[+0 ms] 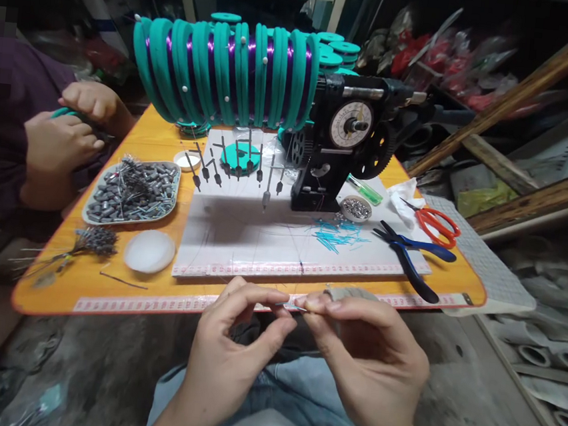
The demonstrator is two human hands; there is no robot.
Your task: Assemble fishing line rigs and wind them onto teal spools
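Blue piece [283, 302], thin, held up between both hands at the near edge of the table [155, 134]. Right hand [385, 363]: fingers pinching one end. Left hand [215, 347]: index tip at the other end, thumb just below; cannot tell whether they grip it.

Done, as far as shows: green spools [192, 63], wound with purple line [209, 58], mounted on the black machine [327, 150]; dark weights [266, 199] appear to hang below them.

Left, judged: the held piece, not yet set down; many loose blue pieces [330, 236] on the white board [241, 236]; metal bits [356, 208] just behind those; grey weights [132, 192] heaped at left. Pliers [401, 249] idle. Exact counts unreadable.
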